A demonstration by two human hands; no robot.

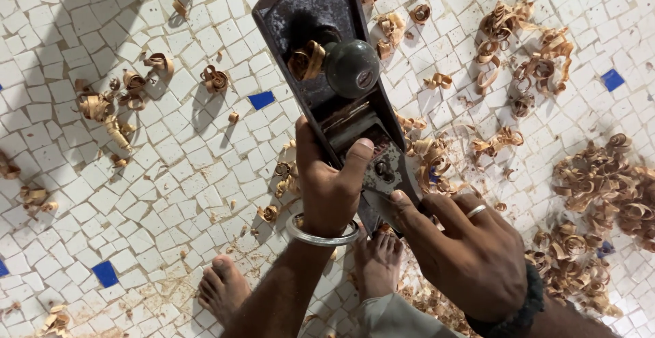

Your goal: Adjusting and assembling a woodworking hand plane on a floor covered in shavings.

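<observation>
Above the tiled floor (136, 195), held in the air at centre frame, I log a metal hand plane (327, 72). Its long axis runs from the hands up and slightly left; the broad dark end points away from me toward the top edge, where it is cut off. A round dark-green knob (351, 68) stands on the body, with a curled wood shaving (307, 60) lodged just beside it.

Left hand (329, 186): grip closed around the plane's near portion, thumb laid along the metal; a plain silver bangle (321, 234) circles the wrist. Right hand (471, 249): fingers pressed against the plane's near right edge, wearing a ring; a dark band sits at the wrist. How far that grip wraps I cannot tell, since the fingertips are hidden behind the body. The plane's rear end is hidden by both hands.

Metal looks worn, dull and blotched. Floor is a mosaic of irregular white tile pieces with scattered blue ones. Wood shavings (600, 181), tan and tightly curled, lie heaped at right and scattered elsewhere. Two bare feet (225, 287) stand below.
</observation>
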